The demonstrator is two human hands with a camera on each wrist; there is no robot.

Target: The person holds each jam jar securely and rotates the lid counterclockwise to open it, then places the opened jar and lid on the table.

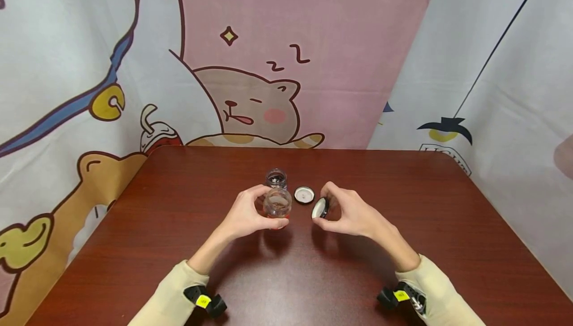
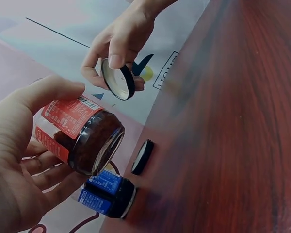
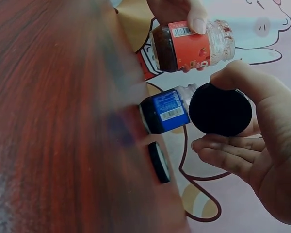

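Observation:
My left hand grips an open glass jar with a red label and dark contents, held above the table. In the right wrist view the red-labelled jar shows clear glass at its mouth. Thumb and fingers of my right hand pinch a black jar lid, tilted so its pale inner side faces left. Behind the held jar stands a second open jar, whose label is blue in the left wrist view. Between both hands another lid lies on the table, pale inside up.
The dark red-brown wooden table spreads around the hands. A cartoon-printed cloth hangs behind its far edge and along the sides. Small black devices are strapped at both wrists over pale sleeves.

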